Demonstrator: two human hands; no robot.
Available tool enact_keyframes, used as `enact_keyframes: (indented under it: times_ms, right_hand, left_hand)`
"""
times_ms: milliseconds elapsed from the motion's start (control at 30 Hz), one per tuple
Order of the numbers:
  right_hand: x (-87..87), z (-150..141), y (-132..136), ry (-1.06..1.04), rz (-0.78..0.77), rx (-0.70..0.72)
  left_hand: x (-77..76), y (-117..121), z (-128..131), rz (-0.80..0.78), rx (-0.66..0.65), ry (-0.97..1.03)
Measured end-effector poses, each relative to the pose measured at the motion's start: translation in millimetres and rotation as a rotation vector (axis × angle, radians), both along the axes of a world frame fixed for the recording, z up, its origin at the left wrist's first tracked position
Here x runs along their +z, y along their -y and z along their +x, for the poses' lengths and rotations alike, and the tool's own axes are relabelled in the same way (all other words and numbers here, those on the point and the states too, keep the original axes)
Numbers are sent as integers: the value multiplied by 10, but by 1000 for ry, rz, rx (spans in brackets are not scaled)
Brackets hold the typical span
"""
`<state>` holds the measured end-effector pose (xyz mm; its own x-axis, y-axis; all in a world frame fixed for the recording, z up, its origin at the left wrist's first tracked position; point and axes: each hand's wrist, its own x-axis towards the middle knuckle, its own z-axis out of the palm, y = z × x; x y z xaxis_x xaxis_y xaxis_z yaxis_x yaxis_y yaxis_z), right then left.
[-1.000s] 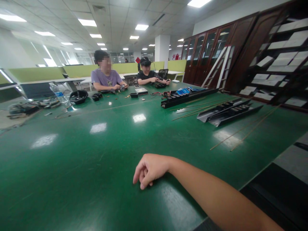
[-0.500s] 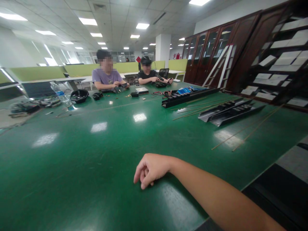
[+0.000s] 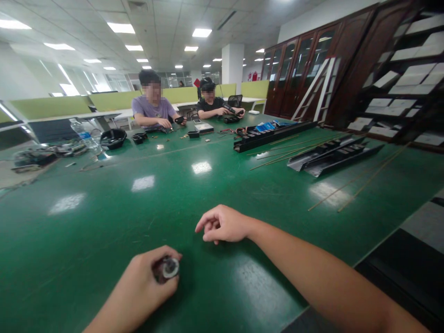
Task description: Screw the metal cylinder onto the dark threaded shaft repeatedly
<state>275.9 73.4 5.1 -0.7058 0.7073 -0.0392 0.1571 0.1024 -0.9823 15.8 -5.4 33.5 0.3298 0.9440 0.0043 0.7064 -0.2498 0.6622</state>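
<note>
Green tabletop (image 3: 166,203); pale-ringed object (image 3: 171,267) gripped inside curled left fingers (image 3: 165,250); right fingers (image 3: 209,217) loosely bent.

This is an open-plan office, with lime-green partitions (image 3: 52,108) beside white desks (image 3: 255,100), flat ceiling lights (image 3: 121,28) and glass-fronted wooden cabinets (image 3: 348,60). The blurred shelves (image 3: 384,95) at right seem to hold white boxes (image 3: 414,76). Workshop signs show too: 2 people (image 3: 151,110) sit at a big green table (image 3: 104,222) bearing black channels (image 3: 274,139), near 1 stepladder (image 3: 326,88).
</note>
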Motion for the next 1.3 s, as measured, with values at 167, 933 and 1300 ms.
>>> enact_keyframes:
  times_ms: [167,933,1300]
  right_hand:
    - [-22,9,-12,-42,76,175]
    - [-37,-74,91,205,311,61]
    - [-31,-166,224,223,475,-38]
  left_hand:
    - [-46,-78,510,-118,-162,-8]
    - [-277,-224,270,-73,1,149]
    - [-327,-224,248,-51,-14,137]
